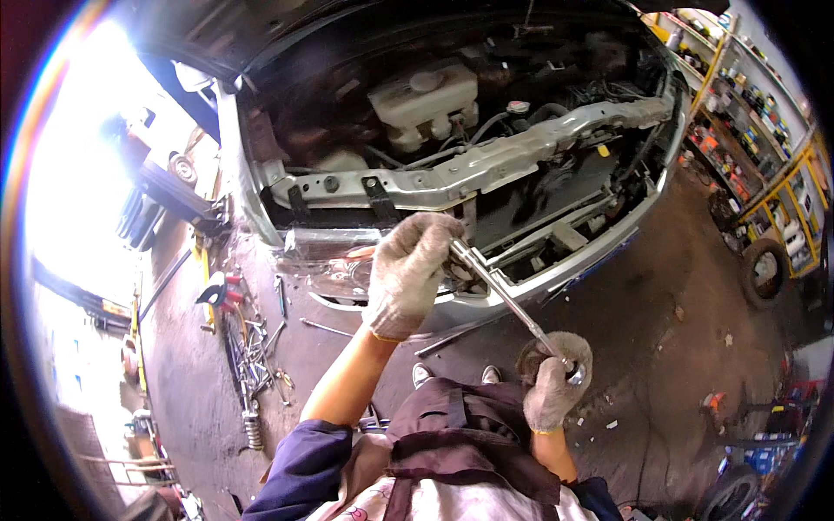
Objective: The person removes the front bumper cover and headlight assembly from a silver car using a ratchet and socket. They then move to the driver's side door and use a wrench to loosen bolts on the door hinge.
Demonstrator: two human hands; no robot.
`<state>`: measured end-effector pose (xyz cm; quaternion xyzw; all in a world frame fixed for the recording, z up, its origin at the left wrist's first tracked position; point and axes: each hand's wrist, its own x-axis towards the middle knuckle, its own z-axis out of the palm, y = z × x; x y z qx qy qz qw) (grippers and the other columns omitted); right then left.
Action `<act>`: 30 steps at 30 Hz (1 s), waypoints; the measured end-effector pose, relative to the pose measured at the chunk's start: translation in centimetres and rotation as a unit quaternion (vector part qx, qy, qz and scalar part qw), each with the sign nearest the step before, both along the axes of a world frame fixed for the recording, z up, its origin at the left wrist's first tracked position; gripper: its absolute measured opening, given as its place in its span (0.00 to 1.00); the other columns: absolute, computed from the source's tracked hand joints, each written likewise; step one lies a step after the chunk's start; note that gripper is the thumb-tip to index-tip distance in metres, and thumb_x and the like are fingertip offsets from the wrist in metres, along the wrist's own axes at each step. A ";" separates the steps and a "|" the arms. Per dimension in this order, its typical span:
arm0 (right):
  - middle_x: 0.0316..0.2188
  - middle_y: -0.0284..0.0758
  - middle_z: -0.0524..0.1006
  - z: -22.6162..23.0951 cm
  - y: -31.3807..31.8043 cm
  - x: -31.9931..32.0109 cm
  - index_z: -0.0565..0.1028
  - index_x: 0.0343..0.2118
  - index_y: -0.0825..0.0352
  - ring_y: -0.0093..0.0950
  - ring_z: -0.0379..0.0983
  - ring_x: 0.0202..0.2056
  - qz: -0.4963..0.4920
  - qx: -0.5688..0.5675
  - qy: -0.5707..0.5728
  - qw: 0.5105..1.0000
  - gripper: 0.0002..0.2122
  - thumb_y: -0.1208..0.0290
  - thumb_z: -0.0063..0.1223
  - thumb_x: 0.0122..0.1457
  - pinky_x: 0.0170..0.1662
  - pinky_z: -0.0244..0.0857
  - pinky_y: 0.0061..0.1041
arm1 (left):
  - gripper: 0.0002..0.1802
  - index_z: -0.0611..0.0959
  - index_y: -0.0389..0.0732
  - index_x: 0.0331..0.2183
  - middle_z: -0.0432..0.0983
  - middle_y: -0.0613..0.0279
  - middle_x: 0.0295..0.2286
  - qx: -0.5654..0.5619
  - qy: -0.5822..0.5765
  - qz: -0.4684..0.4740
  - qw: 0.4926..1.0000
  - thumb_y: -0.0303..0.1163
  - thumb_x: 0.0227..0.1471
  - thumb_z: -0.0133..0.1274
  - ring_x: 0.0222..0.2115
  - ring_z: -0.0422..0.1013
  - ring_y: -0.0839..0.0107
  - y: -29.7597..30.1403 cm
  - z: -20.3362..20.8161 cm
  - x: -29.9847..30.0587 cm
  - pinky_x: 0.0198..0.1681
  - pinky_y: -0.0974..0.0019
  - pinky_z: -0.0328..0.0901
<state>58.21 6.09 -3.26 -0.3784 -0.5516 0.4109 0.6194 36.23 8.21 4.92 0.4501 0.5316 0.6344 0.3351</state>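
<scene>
I hold a long silver ratchet wrench [519, 311] slantwise in front of the car's open front end. My left hand [407, 276], in a pale, dirty work glove, is closed around its upper end, near the headlight. The fingers hide part of that end. Lower and to the right, my right hand [556, 382], gloved the same way, is closed on the other end, where a round shiny head shows past the fingers. Beyond the wrench lies the silver front crossmember [504, 156] of the car, with a white plastic tank [426, 102] behind it.
Spanners and other loose tools [256, 360] lie on the floor at left, near a coil spring [252, 425]. A bar [326, 327] lies by the bumper. Shelves [756, 122] with bottles line the right side, and a tyre [764, 269] stands below them.
</scene>
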 end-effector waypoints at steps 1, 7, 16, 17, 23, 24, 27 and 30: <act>0.30 0.32 0.76 -0.7 -0.2 0.1 0.77 0.37 0.66 0.24 0.71 0.31 -0.005 0.032 -0.026 0.999 0.16 0.57 0.64 0.59 0.36 0.67 0.28 | 0.14 0.79 0.34 0.40 0.77 0.64 0.31 -0.035 -0.029 0.013 0.999 0.37 0.66 0.52 0.31 0.74 0.76 -0.2 -1.0 0.1 0.35 0.73 0.71; 0.32 0.33 0.77 -5.6 -1.5 1.7 0.77 0.37 0.69 0.24 0.73 0.30 0.101 -0.050 -0.134 0.985 0.12 0.65 0.63 0.59 0.35 0.68 0.25 | 0.20 0.79 0.34 0.44 0.81 0.56 0.34 -0.134 -0.287 -0.029 0.948 0.42 0.62 0.57 0.30 0.77 0.71 -1.5 -6.7 1.1 0.31 0.72 0.71; 0.32 0.32 0.78 -10.0 -3.2 2.8 0.76 0.44 0.72 0.26 0.75 0.35 0.268 -0.407 0.035 0.873 0.10 0.71 0.57 0.63 0.43 0.70 0.26 | 0.22 0.76 0.33 0.44 0.78 0.57 0.34 -0.172 -0.386 0.029 0.906 0.42 0.58 0.61 0.34 0.76 0.66 -1.6 -13.9 3.1 0.39 0.63 0.72; 0.34 0.33 0.79 -9.7 -2.8 2.8 0.76 0.44 0.72 0.28 0.76 0.37 0.289 -0.417 0.048 0.860 0.11 0.71 0.57 0.63 0.44 0.70 0.27 | 0.19 0.77 0.35 0.41 0.77 0.58 0.33 -0.180 -0.370 0.047 0.910 0.41 0.60 0.59 0.33 0.75 0.66 -1.5 -14.4 3.5 0.38 0.64 0.71; 0.36 0.42 0.81 -9.8 -0.6 0.6 0.77 0.45 0.70 0.35 0.79 0.36 0.166 -0.156 -0.172 0.958 0.12 0.67 0.57 0.64 0.43 0.72 0.33 | 0.22 0.78 0.38 0.36 0.76 0.60 0.29 -0.216 -0.350 0.073 0.909 0.43 0.71 0.38 0.28 0.70 0.69 1.2 -18.1 3.9 0.34 0.66 0.69; 0.35 0.44 0.81 -11.8 -0.1 0.0 0.76 0.45 0.70 0.38 0.80 0.34 0.196 -0.214 -0.117 0.950 0.13 0.66 0.58 0.63 0.40 0.73 0.33 | 0.21 0.77 0.38 0.36 0.75 0.60 0.29 -0.215 -0.362 0.084 0.903 0.43 0.71 0.38 0.28 0.70 0.68 2.3 -17.4 4.3 0.33 0.66 0.69; 0.32 0.44 0.80 -14.2 1.5 -2.2 0.77 0.44 0.68 0.40 0.79 0.31 0.120 -0.126 -0.074 0.982 0.11 0.68 0.58 0.62 0.35 0.72 0.34 | 0.20 0.77 0.38 0.38 0.75 0.59 0.28 -0.199 -0.410 0.104 0.884 0.43 0.70 0.39 0.27 0.72 0.65 5.5 -17.5 4.7 0.31 0.64 0.71; 0.35 0.44 0.81 -17.1 3.1 -4.2 0.77 0.44 0.71 0.35 0.80 0.38 0.131 0.001 -0.226 0.965 0.10 0.71 0.57 0.63 0.42 0.73 0.30 | 0.20 0.78 0.35 0.40 0.77 0.56 0.27 -0.180 -0.427 0.082 0.882 0.44 0.69 0.42 0.26 0.75 0.63 6.6 -19.9 1.9 0.29 0.61 0.74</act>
